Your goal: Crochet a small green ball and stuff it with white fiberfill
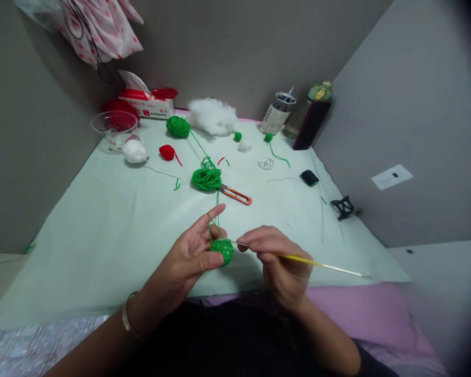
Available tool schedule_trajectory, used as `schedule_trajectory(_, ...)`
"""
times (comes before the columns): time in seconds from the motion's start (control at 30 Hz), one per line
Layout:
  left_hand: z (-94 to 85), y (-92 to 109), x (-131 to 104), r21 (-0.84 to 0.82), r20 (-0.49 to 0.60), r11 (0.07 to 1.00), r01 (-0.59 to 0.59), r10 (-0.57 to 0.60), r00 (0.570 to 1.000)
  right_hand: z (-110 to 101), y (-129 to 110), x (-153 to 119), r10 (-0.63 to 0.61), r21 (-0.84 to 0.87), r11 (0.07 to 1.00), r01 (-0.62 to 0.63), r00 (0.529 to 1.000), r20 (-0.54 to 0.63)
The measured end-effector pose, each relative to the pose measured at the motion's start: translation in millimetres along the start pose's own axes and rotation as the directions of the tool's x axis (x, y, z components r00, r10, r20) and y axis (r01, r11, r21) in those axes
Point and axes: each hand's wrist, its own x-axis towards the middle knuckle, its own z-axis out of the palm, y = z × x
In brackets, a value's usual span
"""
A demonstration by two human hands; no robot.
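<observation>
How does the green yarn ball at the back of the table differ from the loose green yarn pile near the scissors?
The green yarn ball is wound tight and round; the loose green yarn pile is a flat, slack coil. The ball lies far back beside the white stuffing; the pile lies nearer, touching the orange scissors. A strand rises from the pile to the left hand. Both are the same bright green.

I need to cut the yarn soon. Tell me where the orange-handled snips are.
In the head view, the orange-handled snips lie mid-table on the pale green cloth, just right of the loose green yarn bundle and beyond both hands.
</observation>
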Motion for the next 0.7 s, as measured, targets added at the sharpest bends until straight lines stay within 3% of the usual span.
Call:
schedule_trajectory(0.23, -2.2, 4, 2, -0.018, 0.086, 0.999, 0.049, -0.048, 0.995, 0, -3, 8, 0.266, 0.276, 0.93, -0.243, 0.963, -0.046)
schedule_trajectory(0.4, -9.2, 3, 3, 0.026, 0.078, 1.0, 0.013, -0.015, 0.997, 4, -6, 14, 0.502, 0.419, 0.798, -0.432, 0.862, -0.066)
schedule_trajectory(0.5, -12.4, 3, 3, 0.092, 0.061, 0.995, -0.036, 0.031, 0.998, 4, -7, 18, 0.576, 0.492, 0.717, -0.494, 0.817, -0.018)
schedule_trajectory(0.57, -12.0, 4, 2, 0.101, 0.052, 0.994, -0.029, 0.024, 0.998, 4, -7, 18, 0.579, 0.507, 0.701, -0.501, 0.815, 0.006)
schedule_trajectory(0.7, -4.9, 8, 0, 0.021, 0.029, 0.998, 0.066, -0.066, 0.997, 6, -6, 16, 0.494, 0.442, 0.781, -0.441, 0.869, -0.006)
